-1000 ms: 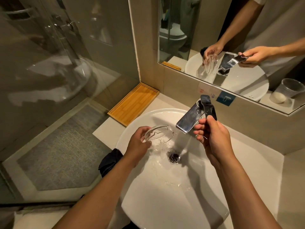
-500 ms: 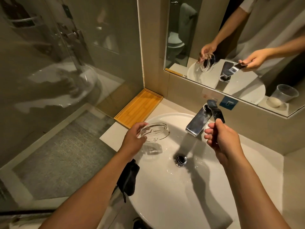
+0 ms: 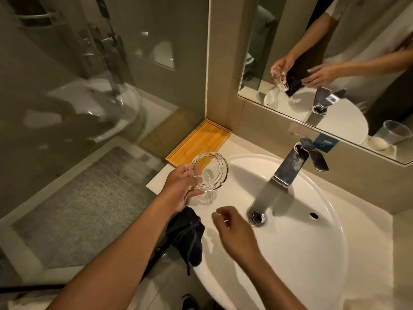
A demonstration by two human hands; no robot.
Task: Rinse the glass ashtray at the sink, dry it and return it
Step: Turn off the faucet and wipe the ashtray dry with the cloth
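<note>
My left hand grips the round glass ashtray by its near rim, tilted on edge above the left rim of the white sink. My right hand hovers over the basin with fingers loosely apart and nothing in it, just right of a black cloth draped over the sink's left edge. The chrome faucet stands at the back of the basin; no water runs from it.
A bamboo tray lies on the counter in the corner beyond the ashtray. The drain sits mid-basin. A mirror covers the wall behind, and a glass shower screen stands to the left.
My right hand has left the faucet lever and dropped toward the black cloth. My left hand has carried the ashtray away from the spout to the sink's left rim. The water has stopped.
</note>
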